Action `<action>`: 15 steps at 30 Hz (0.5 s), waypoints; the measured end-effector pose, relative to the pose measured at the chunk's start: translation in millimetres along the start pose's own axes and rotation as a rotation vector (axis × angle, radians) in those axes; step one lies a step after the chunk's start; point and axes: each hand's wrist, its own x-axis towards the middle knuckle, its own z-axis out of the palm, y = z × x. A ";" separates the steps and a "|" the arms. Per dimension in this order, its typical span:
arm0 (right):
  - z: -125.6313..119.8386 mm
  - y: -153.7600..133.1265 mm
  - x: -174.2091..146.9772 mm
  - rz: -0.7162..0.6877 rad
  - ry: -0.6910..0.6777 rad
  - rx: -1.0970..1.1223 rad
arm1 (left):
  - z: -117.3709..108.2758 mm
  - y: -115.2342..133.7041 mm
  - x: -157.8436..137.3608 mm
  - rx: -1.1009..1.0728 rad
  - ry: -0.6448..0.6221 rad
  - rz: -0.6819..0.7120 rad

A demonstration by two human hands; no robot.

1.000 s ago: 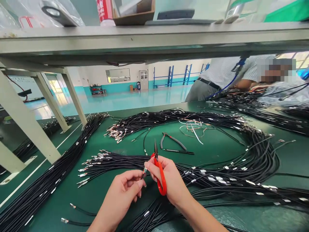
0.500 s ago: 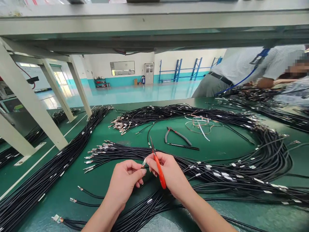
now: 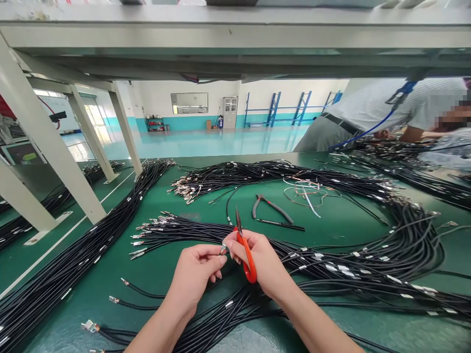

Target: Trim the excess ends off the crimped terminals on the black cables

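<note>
Near the middle of the bench, my left hand [image 3: 198,269] pinches a black cable close to its end. The small metal connector [image 3: 223,248] on that end shows between the fingertips of both hands. My right hand [image 3: 257,257] holds red-handled scissors [image 3: 247,255], blades pointing up and away, while its thumb and forefinger touch the connector. Just beyond the hands lies a bundle of black cables [image 3: 191,230] with metal ends at the left. Several loose cable ends, one with a larger connector [image 3: 90,326], rest at the lower left.
Grey-handled pliers [image 3: 272,208] and a black pen-like tool [image 3: 281,224] lie on the green bench [image 3: 206,211]. Thin loose wires [image 3: 307,191] are tangled behind them. Shelf legs [image 3: 55,132] stand at left, with a beam [image 3: 235,39] overhead. A person [image 3: 368,113] leans over cables at right.
The scissors have turned a little more upright in my right hand. Both hands stay together at the connector, and the whole view has shifted slightly.
</note>
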 end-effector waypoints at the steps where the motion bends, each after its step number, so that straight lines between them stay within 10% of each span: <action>1: -0.1 0.1 0.2 0.000 -0.005 0.004 | -0.2 -0.4 0.0 -0.012 0.003 0.007; 15: -2.4 6.0 2.1 0.007 -0.014 0.076 | 5.8 2.1 -1.2 0.013 0.144 0.060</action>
